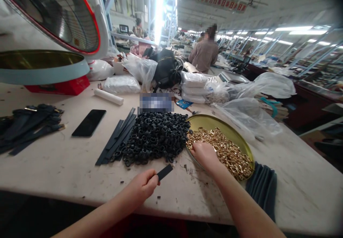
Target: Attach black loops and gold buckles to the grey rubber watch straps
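My left hand point(147, 185) is closed on a short dark strip point(165, 172), which points up and to the right above the table's front edge. My right hand point(204, 155) is at the left side of a round gold tray point(241, 138), its fingers curled at the heap of small gold metal pieces point(227, 152). Whatever those fingers hold is hidden. Left of the tray lies a big pile of small black loops point(158, 136). Long dark strips point(116, 138) rest along the pile's left side.
A black phone point(89, 123) and a bundle of dark straps point(29, 125) lie on the left. Folded dark strips point(262, 188) hang over the front edge. Plastic bags point(246, 114), a fan point(59, 13) and a person point(205, 52) are farther back.
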`<action>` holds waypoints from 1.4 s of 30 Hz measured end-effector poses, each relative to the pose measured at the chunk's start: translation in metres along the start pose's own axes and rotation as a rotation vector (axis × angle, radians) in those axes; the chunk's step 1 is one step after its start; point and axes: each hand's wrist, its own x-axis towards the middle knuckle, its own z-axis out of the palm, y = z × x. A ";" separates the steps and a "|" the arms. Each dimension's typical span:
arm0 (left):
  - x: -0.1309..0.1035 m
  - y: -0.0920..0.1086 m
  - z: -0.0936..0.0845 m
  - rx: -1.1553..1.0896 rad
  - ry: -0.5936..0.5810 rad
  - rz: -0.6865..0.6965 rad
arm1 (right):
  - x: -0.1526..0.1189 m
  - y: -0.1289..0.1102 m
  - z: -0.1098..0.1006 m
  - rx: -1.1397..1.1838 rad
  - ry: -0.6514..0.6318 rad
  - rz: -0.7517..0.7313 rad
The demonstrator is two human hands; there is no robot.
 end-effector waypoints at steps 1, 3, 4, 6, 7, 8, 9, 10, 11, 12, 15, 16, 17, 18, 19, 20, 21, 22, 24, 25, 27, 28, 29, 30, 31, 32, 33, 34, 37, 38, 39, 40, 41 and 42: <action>0.000 0.001 -0.001 0.005 -0.006 -0.001 | 0.002 -0.001 0.001 0.003 -0.011 -0.005; -0.003 0.003 -0.001 0.013 -0.011 0.012 | 0.003 0.001 0.000 0.025 -0.012 -0.020; -0.005 0.004 -0.001 0.010 -0.010 0.018 | 0.002 0.002 -0.001 0.045 -0.001 -0.032; -0.009 0.004 0.000 -0.026 0.002 0.038 | -0.007 0.005 -0.006 0.102 0.039 -0.061; -0.011 0.004 0.001 -0.063 0.009 0.048 | -0.013 0.004 -0.009 0.139 0.064 -0.075; -0.013 0.004 0.001 -0.108 0.015 0.059 | -0.021 0.003 -0.012 0.179 0.088 -0.088; -0.014 0.004 0.001 -0.154 0.022 0.073 | -0.031 -0.001 -0.015 0.208 0.109 -0.103; -0.016 0.004 0.002 -0.197 0.031 0.089 | -0.041 -0.006 -0.017 0.270 0.118 -0.114; -0.018 0.004 0.002 -0.236 0.042 0.105 | -0.052 -0.013 -0.019 0.388 0.105 -0.119; -0.019 0.005 0.002 -0.270 0.057 0.120 | -0.063 -0.022 -0.021 0.566 0.071 -0.115; -0.026 0.008 0.001 -0.316 0.117 0.193 | -0.094 -0.052 -0.022 1.282 -0.109 -0.041; -0.029 0.008 0.001 -0.307 0.134 0.227 | -0.102 -0.062 -0.021 1.475 -0.167 -0.003; -0.033 0.009 0.001 -0.285 0.154 0.257 | -0.109 -0.071 -0.020 1.595 -0.208 0.030; -0.036 0.009 0.002 -0.258 0.175 0.276 | -0.114 -0.080 -0.018 1.673 -0.237 0.059; -0.039 0.008 0.002 -0.235 0.197 0.279 | -0.119 -0.087 -0.016 1.724 -0.260 0.080; -0.041 0.007 0.002 -0.220 0.213 0.269 | -0.123 -0.093 -0.014 1.758 -0.274 0.094; -0.043 0.005 0.003 -0.213 0.223 0.252 | -0.126 -0.098 -0.013 1.785 -0.282 0.104; -0.045 0.003 0.003 -0.213 0.224 0.235 | -0.129 -0.103 -0.012 1.812 -0.292 0.109; -0.048 0.000 0.004 -0.232 0.197 0.214 | -0.134 -0.109 -0.013 1.880 -0.331 0.116; -0.050 -0.001 0.004 -0.246 0.182 0.211 | -0.136 -0.112 -0.013 1.918 -0.354 0.120; -0.053 -0.001 0.005 -0.271 0.175 0.212 | -0.139 -0.118 -0.014 1.993 -0.378 0.142; -0.054 -0.001 0.005 -0.275 0.184 0.217 | -0.140 -0.121 -0.014 2.030 -0.375 0.165; -0.056 0.000 0.005 -0.272 0.198 0.224 | -0.140 -0.123 -0.013 2.068 -0.371 0.197; -0.057 0.001 0.005 -0.260 0.212 0.231 | -0.140 -0.124 -0.012 2.106 -0.372 0.237; -0.058 0.002 0.005 -0.243 0.224 0.237 | -0.140 -0.126 -0.009 2.141 -0.389 0.278; -0.059 0.002 0.003 -0.222 0.230 0.241 | -0.141 -0.126 -0.007 2.170 -0.420 0.315; -0.059 0.001 0.002 -0.197 0.230 0.244 | -0.141 -0.126 -0.004 2.194 -0.453 0.350; -0.060 0.000 0.000 -0.167 0.224 0.246 | -0.140 -0.126 -0.001 2.208 -0.480 0.383; -0.064 -0.004 -0.005 -0.035 0.211 0.238 | -0.137 -0.123 0.008 2.213 -0.459 0.480; -0.065 -0.006 -0.007 0.022 0.203 0.220 | -0.136 -0.121 0.010 2.203 -0.425 0.505; -0.067 -0.008 -0.008 0.081 0.191 0.194 | -0.134 -0.120 0.013 2.189 -0.391 0.517; -0.068 -0.010 -0.009 0.136 0.174 0.164 | -0.132 -0.120 0.015 2.175 -0.362 0.519; -0.068 -0.011 -0.009 0.183 0.154 0.136 | -0.130 -0.119 0.017 2.161 -0.342 0.511; -0.068 -0.012 -0.009 0.216 0.133 0.115 | -0.129 -0.120 0.019 2.146 -0.326 0.496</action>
